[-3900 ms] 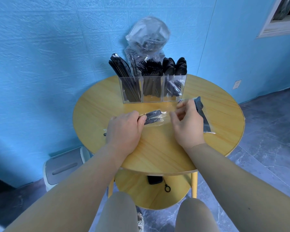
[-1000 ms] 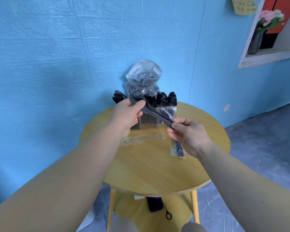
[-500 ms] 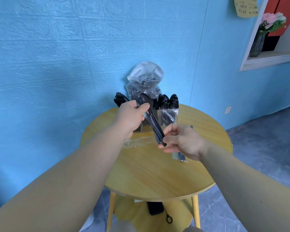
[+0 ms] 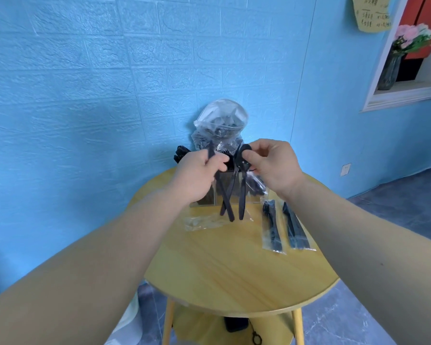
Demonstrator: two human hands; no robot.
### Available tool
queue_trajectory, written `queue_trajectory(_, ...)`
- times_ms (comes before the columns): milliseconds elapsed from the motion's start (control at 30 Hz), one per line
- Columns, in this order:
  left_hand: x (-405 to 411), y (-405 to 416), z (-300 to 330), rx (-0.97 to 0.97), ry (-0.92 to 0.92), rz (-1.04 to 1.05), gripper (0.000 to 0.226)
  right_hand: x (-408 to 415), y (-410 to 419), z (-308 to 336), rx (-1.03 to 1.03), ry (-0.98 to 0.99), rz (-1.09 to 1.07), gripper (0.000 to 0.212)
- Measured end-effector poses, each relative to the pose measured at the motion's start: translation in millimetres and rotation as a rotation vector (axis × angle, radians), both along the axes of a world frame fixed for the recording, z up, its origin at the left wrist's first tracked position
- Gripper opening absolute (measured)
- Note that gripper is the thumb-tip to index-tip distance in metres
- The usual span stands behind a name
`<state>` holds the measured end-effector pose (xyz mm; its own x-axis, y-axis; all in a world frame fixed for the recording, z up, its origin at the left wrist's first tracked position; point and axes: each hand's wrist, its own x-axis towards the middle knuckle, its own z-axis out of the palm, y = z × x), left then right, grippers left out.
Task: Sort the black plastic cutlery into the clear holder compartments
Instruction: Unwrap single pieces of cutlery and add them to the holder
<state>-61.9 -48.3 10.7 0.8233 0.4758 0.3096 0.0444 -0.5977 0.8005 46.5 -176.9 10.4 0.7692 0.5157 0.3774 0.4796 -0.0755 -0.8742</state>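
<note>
**Separating the unwrapped cutlery above the holder**

Left hand (image 4: 197,176) gripped one black piece; right hand (image 4: 271,165) pinched a spoon (image 4: 241,185) by its bowl, handles dangling before the clear holder (image 4: 209,197) on the desk (image 4: 234,270). Best practice: drop each handle-first into its matching compartment.

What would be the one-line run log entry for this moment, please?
left hand: holds a black piece | right hand: pinches spoon | holder: behind hands | two sealed packets: on table
</note>
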Motion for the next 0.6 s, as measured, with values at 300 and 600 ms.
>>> queue_trajectory(300,19,45,59,0.207,-0.262,0.236,0.014,30,9,19,0.086,-0.085,-0.16,0.019)
queue_trajectory(600,39,75,34,0.48,-0.065,0.268,0.025,42,31,10,0.009,-0.162,-0.172,0.021)
